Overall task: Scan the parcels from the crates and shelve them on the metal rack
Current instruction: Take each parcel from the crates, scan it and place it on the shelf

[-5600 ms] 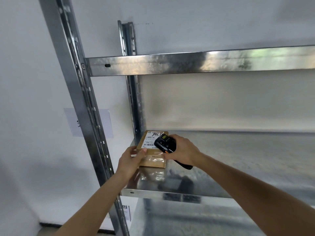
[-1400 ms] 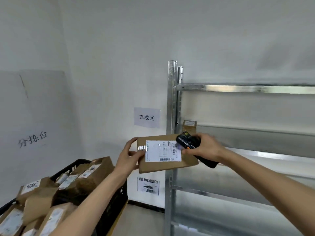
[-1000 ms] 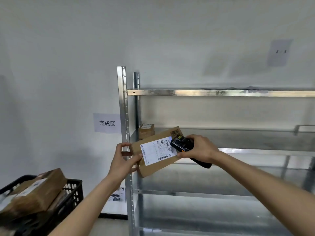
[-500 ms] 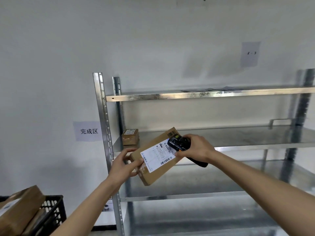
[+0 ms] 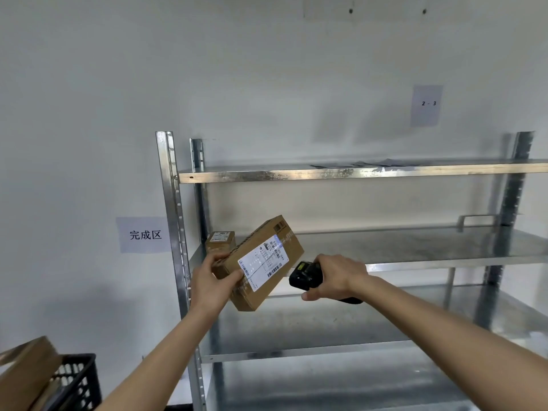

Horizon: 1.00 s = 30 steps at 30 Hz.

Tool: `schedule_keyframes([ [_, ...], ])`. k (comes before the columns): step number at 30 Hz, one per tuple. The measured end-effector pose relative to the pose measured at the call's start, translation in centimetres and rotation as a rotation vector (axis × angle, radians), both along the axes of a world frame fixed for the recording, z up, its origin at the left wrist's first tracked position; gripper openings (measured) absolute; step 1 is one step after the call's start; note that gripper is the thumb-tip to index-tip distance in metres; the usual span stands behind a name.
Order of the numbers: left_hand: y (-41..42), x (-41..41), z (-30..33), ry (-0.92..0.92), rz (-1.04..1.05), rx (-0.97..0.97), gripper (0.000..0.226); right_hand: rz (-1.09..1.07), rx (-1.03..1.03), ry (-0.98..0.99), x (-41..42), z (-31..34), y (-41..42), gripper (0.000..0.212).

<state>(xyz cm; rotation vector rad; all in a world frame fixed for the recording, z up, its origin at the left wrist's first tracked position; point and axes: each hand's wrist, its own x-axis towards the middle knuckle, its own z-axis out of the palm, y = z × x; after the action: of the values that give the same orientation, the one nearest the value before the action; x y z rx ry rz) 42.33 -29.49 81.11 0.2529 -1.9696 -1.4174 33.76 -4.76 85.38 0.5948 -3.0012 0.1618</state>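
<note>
White wall backs the rack (image 5: 355, 173) at mid-frame. Left hand (image 5: 212, 284) grips a tilted brown parcel (image 5: 261, 262), white barcode label up, at centre. Right hand (image 5: 336, 275) clamps a black scanner (image 5: 302, 275), now drawn off the label to its lower right. Small box (image 5: 221, 241) sits on the shelf behind; crate (image 5: 77, 381) lower left.

White wall (image 5: 267, 69) behind; paper sign (image 5: 144, 234) reading 完成区 taped left of the rack. Second paper sign, "2 - 3" (image 5: 426, 105), upper right. Two small dark holes (image 5: 351, 10) near top edge.
</note>
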Motion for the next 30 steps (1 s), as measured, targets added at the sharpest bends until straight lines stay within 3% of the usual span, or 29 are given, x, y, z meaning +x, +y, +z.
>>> schedule_keyframes([
  [8, -0.2, -0.9, 0.1, 0.015, 0.016, 0.036, 0.049, -0.050, 0.099, -0.007, -0.1, -0.2, 0.1, 0.072],
  [30, -0.2, -2.1, -0.5, 0.007, -0.016, 0.068, 0.047, -0.056, 0.038, -0.033, -0.1, 0.2, 0.1, 0.074],
])
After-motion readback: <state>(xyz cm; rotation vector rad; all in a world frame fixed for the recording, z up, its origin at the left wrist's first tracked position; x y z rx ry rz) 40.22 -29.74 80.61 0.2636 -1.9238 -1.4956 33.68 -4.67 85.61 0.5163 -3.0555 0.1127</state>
